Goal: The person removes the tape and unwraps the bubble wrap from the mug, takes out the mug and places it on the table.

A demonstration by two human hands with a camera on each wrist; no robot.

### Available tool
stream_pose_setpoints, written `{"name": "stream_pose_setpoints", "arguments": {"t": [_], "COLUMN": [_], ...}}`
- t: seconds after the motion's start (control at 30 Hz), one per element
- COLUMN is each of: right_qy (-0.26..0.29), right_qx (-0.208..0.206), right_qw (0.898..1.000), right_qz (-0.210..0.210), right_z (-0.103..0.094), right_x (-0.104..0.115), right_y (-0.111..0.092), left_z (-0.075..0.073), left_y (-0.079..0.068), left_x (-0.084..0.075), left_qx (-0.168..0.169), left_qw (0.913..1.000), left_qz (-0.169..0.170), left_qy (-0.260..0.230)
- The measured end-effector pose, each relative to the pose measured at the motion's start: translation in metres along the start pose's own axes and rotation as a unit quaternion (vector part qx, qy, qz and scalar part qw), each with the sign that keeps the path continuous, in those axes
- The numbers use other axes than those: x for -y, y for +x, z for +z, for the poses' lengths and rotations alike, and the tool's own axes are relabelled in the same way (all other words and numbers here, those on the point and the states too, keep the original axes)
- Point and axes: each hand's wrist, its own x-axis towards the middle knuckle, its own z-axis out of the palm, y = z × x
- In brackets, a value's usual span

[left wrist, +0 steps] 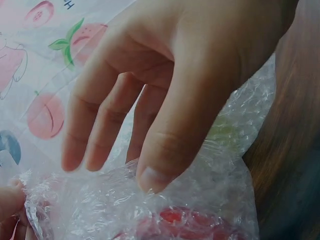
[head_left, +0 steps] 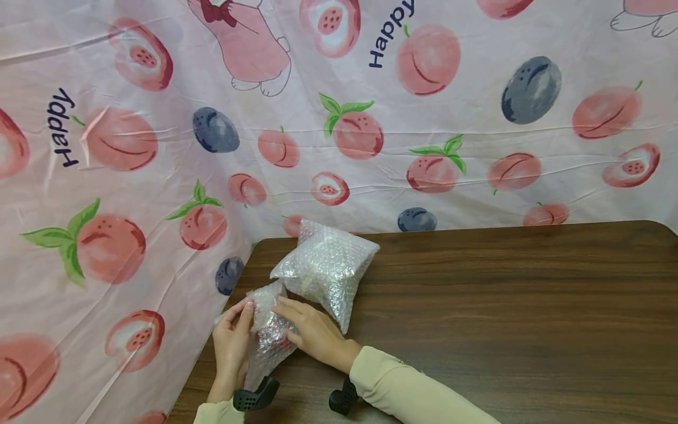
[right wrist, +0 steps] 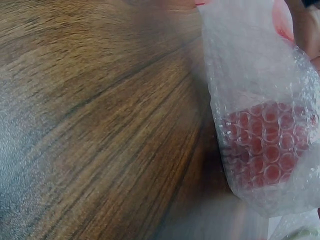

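Note:
My left hand [head_left: 233, 344] pinches the left edge of a clear bubble-wrap package [head_left: 272, 330] between thumb and fingers. Something red shows through the wrap [right wrist: 267, 145]; its kind cannot be made out. From the right, my right hand [head_left: 318, 335] reaches over the same package. In the left wrist view the right hand [left wrist: 165, 85] hangs with loosely bent, spread fingers, its thumb tip at the plastic. Only fingertips of the left hand [left wrist: 10, 205] appear at that view's left edge. Just behind lies a second, larger bubble-wrap package [head_left: 331, 262] with something yellowish-green inside.
A dark brown wooden table [head_left: 503, 318] extends to the right. Behind it and along its left side hangs a pink fruit-print cloth [head_left: 371, 194]. Black wrist-worn devices [head_left: 256, 394] sit at both wrists, near the table's front.

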Motion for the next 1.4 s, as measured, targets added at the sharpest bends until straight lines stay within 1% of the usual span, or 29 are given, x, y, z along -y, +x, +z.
{"name": "stream_pose_setpoints", "arguments": {"t": [0.17, 0.3, 0.43, 0.57, 0.7, 0.87, 0.93, 1.07, 1.17, 1.4], "right_qy": [-0.047, -0.075, -0.095, -0.115, -0.135, -0.149, -0.156, -0.176, -0.189, -0.201], "right_qx": [0.027, 0.045, 0.056, 0.069, 0.083, 0.101, 0.1, 0.09, 0.094, 0.134], "right_qw": [0.998, 0.995, 0.992, 0.989, 0.986, 0.983, 0.982, 0.978, 0.975, 0.969], "right_qz": [-0.03, -0.054, -0.065, -0.064, -0.053, -0.043, -0.048, -0.066, -0.071, -0.052], "right_z": [0.0, -0.001, -0.004, -0.006, -0.005, -0.001, 0.0, 0.0, -0.001, -0.008], "right_x": [0.001, 0.003, 0.005, 0.008, 0.01, 0.009, 0.008, 0.005, 0.005, 0.009], "right_y": [0.001, 0.003, 0.007, 0.011, 0.012, 0.008, 0.008, 0.009, 0.012, 0.02], "left_z": [-0.002, -0.003, -0.004, -0.004, -0.005, -0.006, -0.006, -0.005, -0.004, -0.002], "left_y": [0.0, 0.002, 0.003, 0.004, 0.003, 0.002, 0.001, 0.0, 0.0, 0.003], "left_x": [0.001, 0.002, 0.003, 0.004, 0.005, 0.006, 0.006, 0.006, 0.005, 0.003], "left_qx": [-0.006, -0.01, -0.012, -0.008, -0.005, -0.006, -0.003, 0.006, 0.01, 0.015], "left_qw": [0.9996, 0.9989, 0.9988, 0.9986, 0.9983, 0.9988, 0.9988, 0.9981, 0.9978, 0.9983], "left_qz": [-0.011, -0.008, -0.005, -0.01, -0.016, -0.022, -0.022, -0.025, -0.028, -0.022], "left_qy": [-0.025, -0.045, -0.048, -0.052, -0.056, -0.043, -0.043, -0.057, -0.059, -0.052]}}
